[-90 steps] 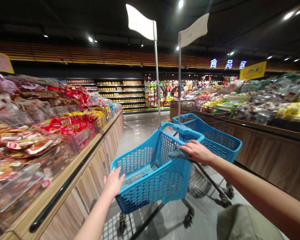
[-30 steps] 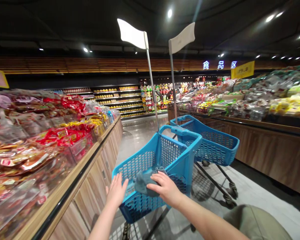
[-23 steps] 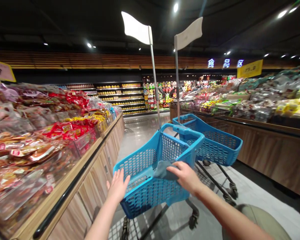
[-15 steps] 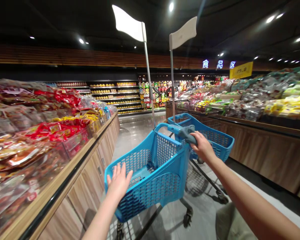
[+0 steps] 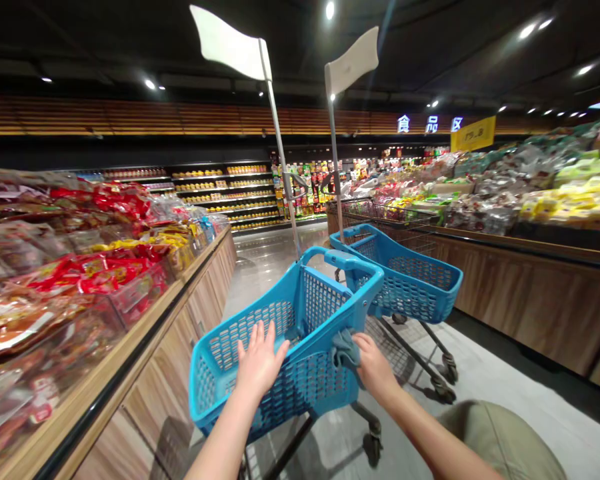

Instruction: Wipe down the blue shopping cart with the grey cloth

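Note:
A blue plastic shopping cart (image 5: 260,320) stands in the aisle right in front of me, with a white flag on a pole (image 5: 275,133). My left hand (image 5: 260,360) lies flat, fingers spread, on the cart's near rim. My right hand (image 5: 375,367) presses a grey cloth (image 5: 345,348) against the cart's right rim, near its corner.
A second blue cart (image 5: 410,283) with its own flag stands just behind on the right. A wooden display counter (image 5: 145,347) piled with packaged snacks runs along the left. Another counter (image 5: 530,293) with wrapped goods lines the right. Shelves close the far end of the grey floor.
My right hand brought the cloth from the cart's handle down the right rim to its near corner. My left hand shifted right along the near rim. The cart has turned a little.

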